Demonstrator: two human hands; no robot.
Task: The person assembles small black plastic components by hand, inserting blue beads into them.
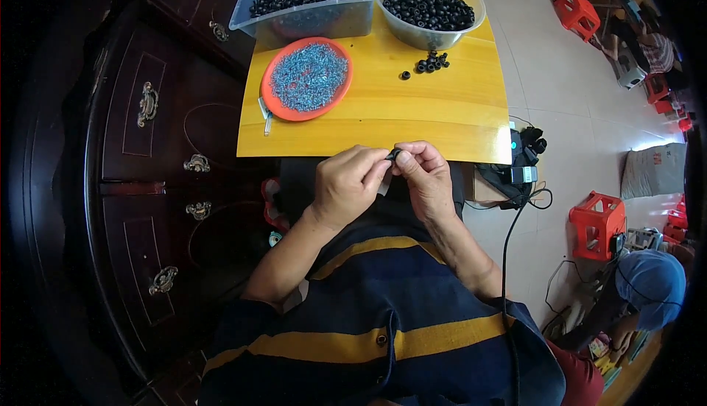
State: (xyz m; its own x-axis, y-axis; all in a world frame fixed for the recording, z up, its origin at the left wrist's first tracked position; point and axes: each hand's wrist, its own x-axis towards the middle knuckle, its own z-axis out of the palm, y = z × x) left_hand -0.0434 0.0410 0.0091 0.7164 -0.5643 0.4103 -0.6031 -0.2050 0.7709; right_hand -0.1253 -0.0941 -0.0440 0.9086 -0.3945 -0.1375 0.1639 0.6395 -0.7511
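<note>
Just off the near edge of the yellow table, my left hand (pixel 345 184) and my right hand (pixel 427 182) meet fingertip to fingertip. Between them is a small black ring-shaped part (pixel 393 155), pinched from both sides; its details are mostly hidden by the fingers. Whether a second tiny piece sits in my left fingertips cannot be made out. Ahead and to the left, an orange-red plate (pixel 345 95) carries a heap of tiny bluish-silver pieces (pixel 308 75). A few loose black parts (pixel 431 62) lie on the tabletop, right of the plate.
Behind the plate stands a clear rectangular bin (pixel 313 27) of black parts, with a round clear tub (pixel 434 38) of similar parts beside it. Dark drawers (pixel 147 104) rise at the left. A black cable (pixel 506 259) hangs at my right; a person (pixel 648 288) sits beyond a red stool (pixel 595 226).
</note>
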